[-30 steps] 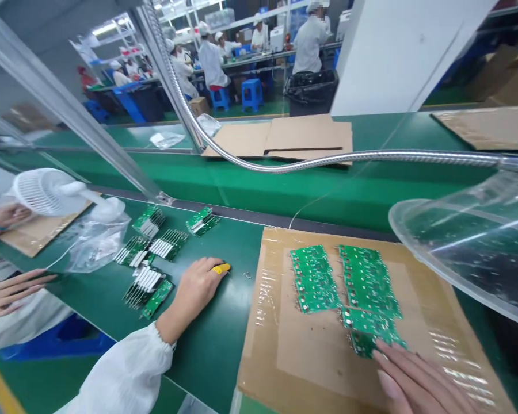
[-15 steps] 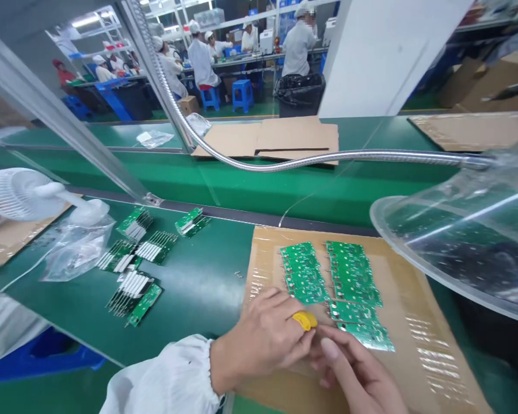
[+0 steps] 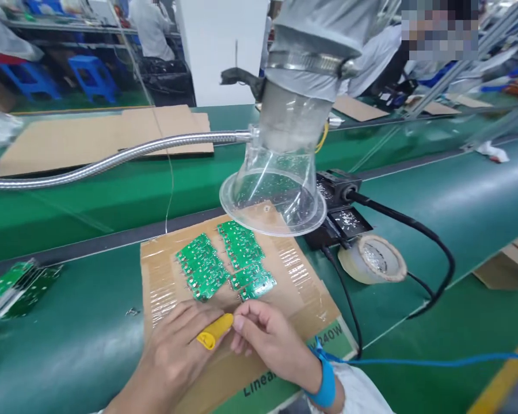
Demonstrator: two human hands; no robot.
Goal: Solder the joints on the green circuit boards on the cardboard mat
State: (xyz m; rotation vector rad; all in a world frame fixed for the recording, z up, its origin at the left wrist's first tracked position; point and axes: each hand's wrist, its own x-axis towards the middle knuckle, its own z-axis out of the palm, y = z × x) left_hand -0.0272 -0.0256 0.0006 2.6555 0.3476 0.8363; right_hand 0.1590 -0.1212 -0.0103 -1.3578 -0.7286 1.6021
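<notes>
My left hand (image 3: 176, 348) is over the near left of the cardboard sheet (image 3: 285, 313), with a yellow finger cover (image 3: 214, 332) on one finger. Its fingers curl inward, and their undersides are hidden. Close beside it, my right hand (image 3: 267, 339) has thumb and forefinger pinched at the tip of the yellow cover; whether anything else lies in that pinch is too small to tell. A blue band (image 3: 326, 379) circles my right wrist. Just beyond my hands, green circuit boards (image 3: 202, 267) lie in two groups on the cardboard.
A clear funnel hood (image 3: 276, 201) hangs over the cardboard's far edge. Right of it are a black device (image 3: 336, 190) with cables and a round pot (image 3: 373, 259). More boards (image 3: 15, 290) lie at the left, near small metal pieces (image 3: 132, 311). Co-workers are across the bench.
The view has swung right, bringing the hood nearer the middle and the black device, pot and blue wristband into sight. My hands stay together, the right one now touching the yellow cover's tip.
</notes>
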